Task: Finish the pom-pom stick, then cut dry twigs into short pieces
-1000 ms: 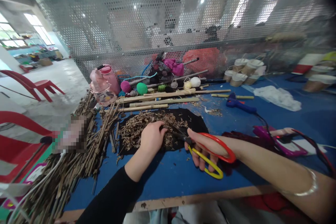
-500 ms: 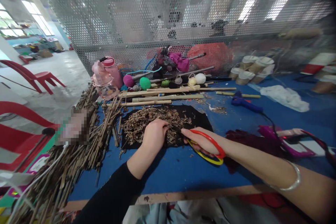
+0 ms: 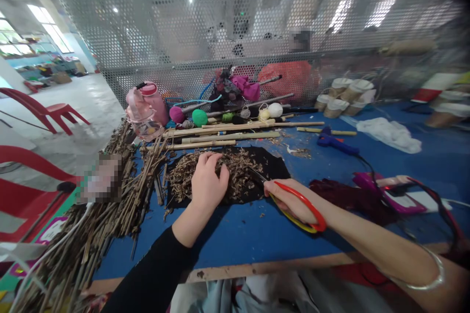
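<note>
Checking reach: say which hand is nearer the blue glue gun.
Right. The right hand, holding scissors, is left of the blue glue gun, toward the wearer; the left hand is farther left, at the dried plant pile.

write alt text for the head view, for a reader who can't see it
A person's right hand holds red-and-yellow-handled scissors at the right side of a pile of dry brown plant bits on a black cloth, the left hand over the pile. On the blue table, dry stalks lie at left, with pale sticks and yarn balls behind the cloth.
</note>
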Available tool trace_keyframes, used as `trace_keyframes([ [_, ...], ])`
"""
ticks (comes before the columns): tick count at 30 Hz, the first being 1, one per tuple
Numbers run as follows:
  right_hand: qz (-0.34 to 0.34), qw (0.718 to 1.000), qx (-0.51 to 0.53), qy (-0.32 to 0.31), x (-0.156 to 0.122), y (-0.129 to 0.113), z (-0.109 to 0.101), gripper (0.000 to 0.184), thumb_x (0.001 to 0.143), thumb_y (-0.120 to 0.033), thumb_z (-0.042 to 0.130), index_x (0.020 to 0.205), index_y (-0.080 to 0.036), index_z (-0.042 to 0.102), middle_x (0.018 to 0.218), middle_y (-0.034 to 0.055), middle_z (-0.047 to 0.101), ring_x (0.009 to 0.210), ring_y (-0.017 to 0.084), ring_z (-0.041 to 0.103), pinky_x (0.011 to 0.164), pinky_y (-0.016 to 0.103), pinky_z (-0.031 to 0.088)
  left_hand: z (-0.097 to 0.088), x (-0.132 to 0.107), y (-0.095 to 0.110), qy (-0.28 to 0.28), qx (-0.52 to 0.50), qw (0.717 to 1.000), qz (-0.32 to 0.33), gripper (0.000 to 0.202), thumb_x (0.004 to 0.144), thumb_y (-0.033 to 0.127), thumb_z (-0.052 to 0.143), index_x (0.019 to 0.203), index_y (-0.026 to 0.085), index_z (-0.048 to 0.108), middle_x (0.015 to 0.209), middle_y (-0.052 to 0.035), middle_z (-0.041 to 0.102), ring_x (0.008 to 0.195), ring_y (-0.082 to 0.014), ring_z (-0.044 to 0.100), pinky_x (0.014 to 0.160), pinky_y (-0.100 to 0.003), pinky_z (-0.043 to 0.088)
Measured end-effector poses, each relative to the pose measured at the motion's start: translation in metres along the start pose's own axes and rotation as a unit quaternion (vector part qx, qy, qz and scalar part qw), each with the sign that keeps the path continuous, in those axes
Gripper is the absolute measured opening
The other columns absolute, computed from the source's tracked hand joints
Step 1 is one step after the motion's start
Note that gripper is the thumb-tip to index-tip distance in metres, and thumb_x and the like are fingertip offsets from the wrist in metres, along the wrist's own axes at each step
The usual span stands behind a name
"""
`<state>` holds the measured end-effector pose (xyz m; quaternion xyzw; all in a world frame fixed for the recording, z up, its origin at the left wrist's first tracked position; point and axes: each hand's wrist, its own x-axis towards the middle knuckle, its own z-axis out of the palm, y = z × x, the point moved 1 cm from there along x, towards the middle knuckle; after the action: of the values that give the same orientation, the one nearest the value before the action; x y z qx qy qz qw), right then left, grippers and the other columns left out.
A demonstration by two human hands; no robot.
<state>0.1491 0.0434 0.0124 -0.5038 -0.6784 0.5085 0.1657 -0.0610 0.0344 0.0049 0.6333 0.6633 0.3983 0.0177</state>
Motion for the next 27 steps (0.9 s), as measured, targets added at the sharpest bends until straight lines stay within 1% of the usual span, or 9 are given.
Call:
trace_keyframes([
  [3, -0.036, 0.999, -0.021, 0.008, -0.001, -0.001, 0.005, 0.052, 0.084, -0.066, 0.033, 0.073, -0.018, 0.052, 0.049, -0.0063, 0.033, 0.042, 0.008, 0.03, 0.04, 0.022, 0.027, 0.006, -0.002, 0.008, -0.019, -0.047, 0.999, 0.01, 0.03, 0.086, 0.033, 0.05, 0.109, 0.016, 0.061, 0.112, -0.0087, 0.062, 0.108, -0.0212, 0.055, 0.095, -0.032, 0.044],
  [7, -0.077, 0.994, -0.079, 0.017, 0.0, -0.005, 0.014, 0.047, 0.085, -0.061, 0.037, 0.068, -0.019, 0.049, 0.052, -0.0051, 0.035, 0.048, 0.009, 0.035, 0.044, 0.023, 0.029, 0.02, -0.002, 0.005, -0.092, -0.1, 0.989, -0.055, 0.044, 0.08, 0.037, 0.059, 0.12, 0.016, 0.057, 0.113, -0.0092, 0.065, 0.103, -0.0226, 0.06, 0.09, -0.033, 0.046],
  [10, -0.082, 0.992, -0.097, 0.025, 0.002, -0.004, 0.019, 0.046, 0.085, -0.061, 0.038, 0.063, -0.02, 0.042, 0.053, -0.0049, 0.037, 0.049, 0.01, 0.037, 0.046, 0.023, 0.03, 0.024, 0.0, 0.001, -0.109, -0.118, 0.982, -0.098, 0.039, 0.08, 0.031, 0.06, 0.116, 0.015, 0.06, 0.099, -0.0085, 0.07, 0.088, -0.0204, 0.065, 0.083, -0.031, 0.049],
  [12, -0.09, 0.989, -0.111, 0.028, 0.003, -0.003, 0.021, 0.047, 0.084, -0.061, 0.038, 0.062, -0.02, 0.039, 0.054, -0.0045, 0.038, 0.05, 0.01, 0.038, 0.048, 0.024, 0.03, 0.022, 0.0, 0.0, -0.112, -0.131, 0.978, -0.116, 0.042, 0.079, 0.026, 0.06, 0.119, 0.013, 0.057, 0.081, -0.0053, 0.071, 0.078, -0.0181, 0.065, 0.078, -0.03, 0.049],
  [14, -0.095, 0.986, -0.131, 0.031, 0.003, -0.003, 0.023, 0.047, 0.084, -0.062, 0.038, 0.062, -0.02, 0.038, 0.054, -0.0044, 0.038, 0.05, 0.01, 0.037, 0.049, 0.024, 0.03, 0.018, 0.0, 0.001, -0.117, -0.136, 0.976, -0.121, 0.051, 0.077, 0.023, 0.061, 0.126, 0.012, 0.05, 0.065, -0.0001, 0.068, 0.069, -0.0163, 0.063, 0.075, -0.028, 0.048],
  [16, -0.099, 0.983, -0.155, 0.03, 0.001, -0.003, 0.023, 0.047, 0.084, -0.062, 0.036, 0.063, -0.02, 0.039, 0.055, -0.0041, 0.039, 0.051, 0.01, 0.038, 0.05, 0.024, 0.03, 0.016, 0.0, 0.002, -0.119, -0.132, 0.977, -0.118, 0.056, 0.076, 0.019, 0.062, 0.129, 0.013, 0.046, 0.06, 0.0027, 0.064, 0.064, -0.015, 0.061, 0.071, -0.027, 0.048],
  [22, -0.076, 0.957, -0.277, 0.041, -0.006, -0.008, 0.009, 0.04, 0.083, -0.062, 0.04, 0.078, -0.023, 0.047, 0.064, 0.0007, 0.057, 0.056, 0.016, 0.052, 0.055, 0.026, 0.033, 0.015, -0.002, -0.002, -0.134, -0.164, 0.967, -0.139, 0.053, 0.078, 0.02, 0.059, 0.129, 0.017, 0.044, 0.069, -0.0001, 0.066, 0.059, -0.0143, 0.062, 0.066, -0.026, 0.049],
  [25, -0.051, 0.938, -0.338, 0.048, -0.008, -0.013, -0.002, 0.043, 0.077, -0.067, 0.046, 0.077, -0.024, 0.048, 0.067, 0.0037, 0.059, 0.06, 0.021, 0.055, 0.056, 0.028, 0.033, 0.011, 0.0, -0.006, -0.118, -0.107, 0.979, -0.129, 0.061, 0.075, 0.022, 0.065, 0.132, 0.02, 0.042, 0.095, -0.0084, 0.069, 0.066, -0.0167, 0.065, 0.072, -0.03, 0.049],
  [27, -0.022, 0.953, -0.3, 0.046, -0.009, -0.015, -0.01, 0.046, 0.071, -0.069, 0.052, 0.077, -0.024, 0.048, 0.068, 0.0047, 0.058, 0.064, 0.024, 0.055, 0.057, 0.029, 0.032, 0.007, 0.002, -0.008, -0.109, -0.081, 0.983, -0.123, 0.066, 0.073, 0.022, 0.068, 0.133, 0.021, 0.041, 0.1, -0.01, 0.068, 0.066, -0.0171, 0.065, 0.073, -0.031, 0.049],
])
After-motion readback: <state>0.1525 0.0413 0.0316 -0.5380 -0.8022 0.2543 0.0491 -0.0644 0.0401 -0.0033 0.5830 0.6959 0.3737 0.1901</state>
